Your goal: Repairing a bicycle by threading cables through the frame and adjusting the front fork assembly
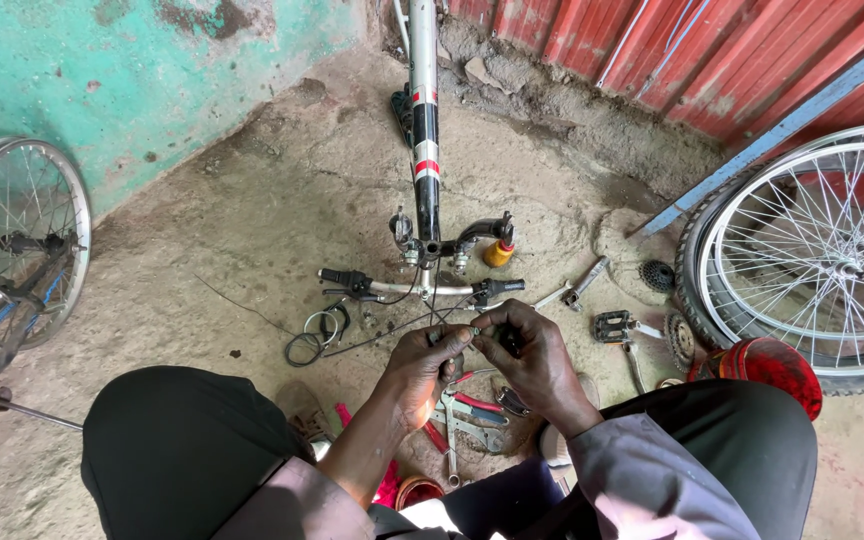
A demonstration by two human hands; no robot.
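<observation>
Left hand (420,362) and right hand (532,355) have fingers pinched on a thin cable (422,318) and a small dark fitting. Risk: the fitting may slip and vanish among tools (467,415) on the floor (252,230); the cable end may fray.

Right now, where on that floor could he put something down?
Bare ground lies between the teal wall, left wheel and bike frame. It is crowded with tools below both hands and parts by the pedal.
</observation>
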